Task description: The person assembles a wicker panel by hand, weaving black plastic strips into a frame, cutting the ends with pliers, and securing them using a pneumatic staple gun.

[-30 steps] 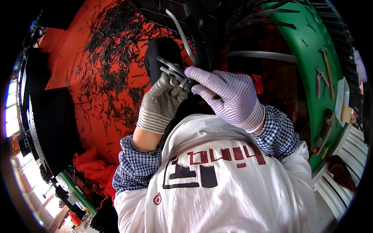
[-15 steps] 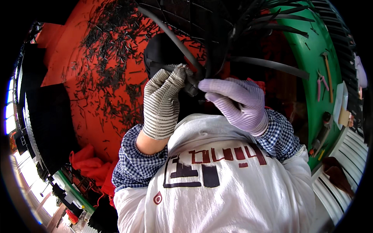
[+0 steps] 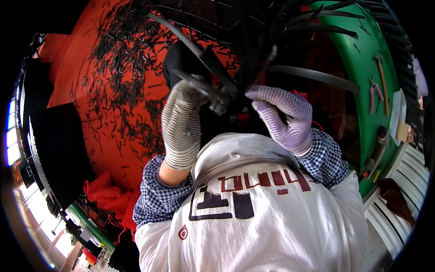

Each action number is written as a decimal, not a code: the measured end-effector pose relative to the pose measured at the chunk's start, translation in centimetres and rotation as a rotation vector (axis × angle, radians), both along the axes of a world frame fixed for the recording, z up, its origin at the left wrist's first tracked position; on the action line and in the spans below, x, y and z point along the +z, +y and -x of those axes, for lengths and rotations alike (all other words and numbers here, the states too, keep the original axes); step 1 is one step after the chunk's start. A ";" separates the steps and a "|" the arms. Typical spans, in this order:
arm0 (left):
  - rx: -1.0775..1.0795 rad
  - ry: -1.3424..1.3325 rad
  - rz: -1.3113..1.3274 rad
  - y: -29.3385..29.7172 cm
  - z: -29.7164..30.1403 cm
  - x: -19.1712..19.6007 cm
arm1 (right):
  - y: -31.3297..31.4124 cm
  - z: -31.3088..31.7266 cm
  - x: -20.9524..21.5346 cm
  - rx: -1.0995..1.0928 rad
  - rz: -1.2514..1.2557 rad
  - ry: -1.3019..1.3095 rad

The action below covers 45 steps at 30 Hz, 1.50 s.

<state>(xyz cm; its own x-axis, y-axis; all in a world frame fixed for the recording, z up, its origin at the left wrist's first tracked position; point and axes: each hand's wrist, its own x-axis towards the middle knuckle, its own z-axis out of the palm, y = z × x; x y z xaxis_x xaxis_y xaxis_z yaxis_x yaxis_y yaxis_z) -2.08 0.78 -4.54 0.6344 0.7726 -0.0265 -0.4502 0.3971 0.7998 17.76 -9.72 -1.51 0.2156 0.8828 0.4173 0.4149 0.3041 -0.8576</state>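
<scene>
My left hand (image 3: 182,124), in a grey-and-white striped glove, has its fingers closed around a flat black strip (image 3: 199,86). The strip's loose end sticks out past the fingertips, and its other end runs into a dark knot of strips (image 3: 219,106). A longer grey-black strip (image 3: 181,36) slants down into the same spot. On the other side, my right hand (image 3: 287,118), in a purple-and-white striped glove, holds nothing that I can see. Its fingers stretch toward the knot, with thumb and forefinger slightly apart. The black woven piece (image 3: 204,20) above is mostly lost in shadow.
Many short black offcuts (image 3: 122,59) litter the red surface at the left. More long strips (image 3: 317,77) fan out to the right. A green surface (image 3: 362,54) carries a hammer (image 3: 384,86), pink-handled pliers (image 3: 374,96) and a knife-like tool (image 3: 378,147). Red cloth (image 3: 108,195) lies lower left.
My left hand has moved slightly left and down, and the short strip's end now shows above it. My right hand has drawn back a little to the right, away from the knot.
</scene>
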 end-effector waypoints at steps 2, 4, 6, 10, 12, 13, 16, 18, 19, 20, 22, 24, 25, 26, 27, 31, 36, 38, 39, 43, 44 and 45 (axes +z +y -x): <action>0.186 0.112 0.085 0.7 0.7 1.1 | 0.0 0.0 0.0 -0.002 -0.021 -0.016; 0.303 0.297 0.044 1.7 1.2 2.1 | -0.1 -0.1 -0.4 -0.003 -0.006 -0.027; 0.507 0.488 -0.521 1.7 -0.1 3.8 | -0.6 -0.5 -0.6 -0.016 0.025 -0.029; 0.192 1.089 -1.315 3.7 0.2 7.5 | -0.8 -0.4 -0.8 0.026 0.019 -0.019; 0.133 1.066 -1.237 4.1 0.3 7.0 | -1.0 -0.3 -0.8 0.002 0.007 -0.001; 0.083 0.989 -1.136 4.2 0.2 7.3 | -1.1 -0.2 -0.8 -0.015 0.000 0.015; -0.024 0.909 -0.974 4.7 -0.1 7.3 | -1.5 -0.5 -1.3 -0.028 0.008 0.033; -0.124 0.911 -0.849 5.3 -0.1 7.4 | -1.9 -0.8 -1.7 -0.025 0.020 0.016; -0.152 0.856 -0.895 5.5 -0.3 7.6 | -2.0 -0.9 -1.8 -0.017 0.032 0.001; -0.147 0.861 -0.900 5.4 -0.5 8.0 | -2.0 -1.0 -1.9 -0.013 0.026 0.004; -0.133 0.914 -1.107 4.8 -1.0 8.5 | -2.2 -0.9 -2.0 -0.054 0.027 0.004; -0.146 0.891 -1.046 4.5 -1.0 8.0 | -2.3 -0.9 -2.3 -0.057 0.013 0.003; -0.110 0.912 -1.082 4.4 -0.8 7.7 | -2.3 -1.0 -2.5 -0.062 -0.001 -0.001; -0.074 0.930 -1.116 4.4 -0.8 7.5 | -2.4 -1.0 -2.6 -0.064 0.000 -0.003; -0.118 0.975 -1.214 4.4 -1.1 8.5 | -2.2 -1.0 -2.7 -0.063 0.000 -0.010; -0.129 1.025 -1.405 5.2 -1.3 8.3 | -1.8 -1.4 -2.4 -0.073 0.061 0.010; -0.116 0.959 -1.460 5.4 -1.9 10.1 | -1.4 -1.7 -0.3 -0.113 0.055 -0.039; -0.029 1.112 -1.482 4.1 -1.8 12.8 | -1.3 -2.3 0.5 -0.169 -0.069 -0.135; 0.123 1.041 -1.479 4.2 -1.6 11.9 | -1.8 -3.0 -0.2 -0.204 -0.030 -0.131; 0.596 0.719 -1.387 0.2 0.6 8.4 | -5.4 -9.8 -0.8 -0.556 0.021 -0.048; 0.607 0.690 -1.372 -0.8 0.7 7.1 | -6.6 -12.6 -0.6 -0.625 0.055 0.059; 0.613 0.673 -1.297 -1.9 0.7 5.8 | -8.1 -16.5 -0.9 -0.661 0.067 0.024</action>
<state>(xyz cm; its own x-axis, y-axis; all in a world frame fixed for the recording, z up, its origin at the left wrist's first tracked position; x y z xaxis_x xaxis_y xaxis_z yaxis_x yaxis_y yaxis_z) -2.73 -1.07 1.29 0.3760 0.6167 0.6916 0.2827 -0.7871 0.5482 34.23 -17.81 -2.43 0.7292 0.5854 0.3543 0.4760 -0.0619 -0.8773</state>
